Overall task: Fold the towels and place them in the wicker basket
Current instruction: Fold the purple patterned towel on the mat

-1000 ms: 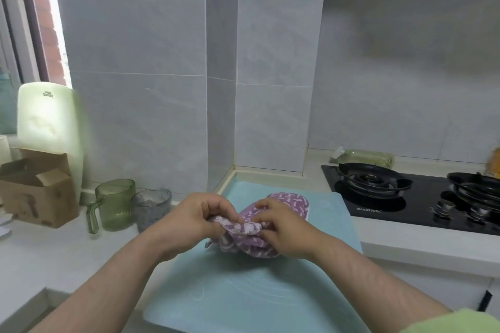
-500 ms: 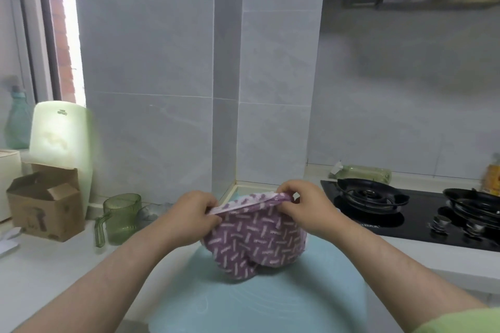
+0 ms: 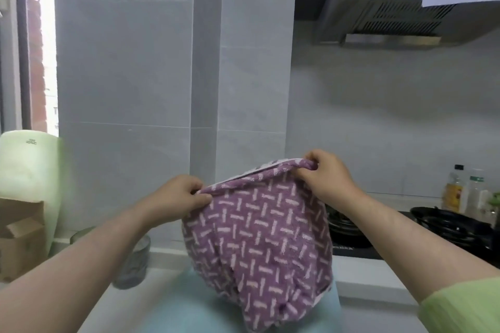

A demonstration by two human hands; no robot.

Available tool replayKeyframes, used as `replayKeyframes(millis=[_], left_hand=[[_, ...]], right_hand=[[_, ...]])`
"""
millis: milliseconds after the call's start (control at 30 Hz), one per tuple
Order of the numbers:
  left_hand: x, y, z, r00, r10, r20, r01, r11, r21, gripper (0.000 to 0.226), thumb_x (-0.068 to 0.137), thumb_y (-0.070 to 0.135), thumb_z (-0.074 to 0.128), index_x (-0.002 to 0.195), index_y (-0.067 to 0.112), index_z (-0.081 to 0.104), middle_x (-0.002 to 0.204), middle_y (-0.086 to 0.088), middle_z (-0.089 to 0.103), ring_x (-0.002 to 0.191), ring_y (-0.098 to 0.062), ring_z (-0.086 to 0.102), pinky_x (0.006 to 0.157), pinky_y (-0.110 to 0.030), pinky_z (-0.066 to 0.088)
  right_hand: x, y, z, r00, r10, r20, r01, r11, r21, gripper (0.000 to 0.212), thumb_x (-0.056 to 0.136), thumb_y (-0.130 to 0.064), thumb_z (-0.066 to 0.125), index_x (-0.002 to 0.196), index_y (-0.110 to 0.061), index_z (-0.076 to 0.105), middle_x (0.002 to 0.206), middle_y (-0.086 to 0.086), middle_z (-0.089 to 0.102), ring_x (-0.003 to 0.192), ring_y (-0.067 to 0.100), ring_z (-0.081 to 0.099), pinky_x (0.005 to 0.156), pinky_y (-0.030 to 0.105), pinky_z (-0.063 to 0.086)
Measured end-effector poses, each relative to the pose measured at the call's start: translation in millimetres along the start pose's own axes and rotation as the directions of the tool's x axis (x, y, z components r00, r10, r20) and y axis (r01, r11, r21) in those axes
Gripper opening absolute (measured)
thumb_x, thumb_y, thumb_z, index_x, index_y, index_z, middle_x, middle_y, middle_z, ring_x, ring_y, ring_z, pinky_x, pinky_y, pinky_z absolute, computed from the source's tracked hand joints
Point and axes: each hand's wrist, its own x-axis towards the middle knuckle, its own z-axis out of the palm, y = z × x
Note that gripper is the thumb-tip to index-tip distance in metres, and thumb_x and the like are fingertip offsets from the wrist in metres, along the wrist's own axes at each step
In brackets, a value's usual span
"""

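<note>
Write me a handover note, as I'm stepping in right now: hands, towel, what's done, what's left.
Left hand pinches the left top corner of the purple terry towel with pale dashes; right hand pinches the right top corner.
The towel hangs spread between them above the pale blue mat.
Done: nothing folded yet.
Left: fold it and put it in the wicker basket, which is not in view.
</note>
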Motion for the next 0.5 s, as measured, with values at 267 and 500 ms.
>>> replayKeyframes(millis=[267, 500], left_hand=[[9, 28, -27, 0.967, 0.102, -0.232, -0.067, 0.986, 0.152, 0.038, 0.094, 0.036, 0.058, 0.066, 0.012, 0.050, 0.067, -0.004, 0.055, 0.063, -0.018, 0.050, 0.057, -0.032, 0.034], [0, 40, -48, 0.988, 0.038, -0.150, -0.039, 0.999, -0.002, 0.036, 0.098, 0.032, 0.054, 0.081, 0.001, 0.061, 0.075, -0.007, 0.060, 0.067, -0.019, 0.052, 0.062, -0.032, 0.036]], right_hand=[[11, -5, -22, 0.998, -0.001, -0.060, 0.000, 1.000, -0.022, 0.026, 0.082, -0.023, 0.071, 0.083, -0.004, 0.053, 0.082, 0.008, 0.059, 0.070, 0.020, 0.050, 0.055, 0.031, 0.034], [4, -2, -38, 0.991, 0.105, 0.085, -0.119, 0.977, 0.178, 0.008, 0.083, -0.009, 0.069, 0.089, -0.007, 0.064, 0.092, 0.014, 0.071, 0.078, 0.022, 0.065, 0.066, 0.032, 0.049]])
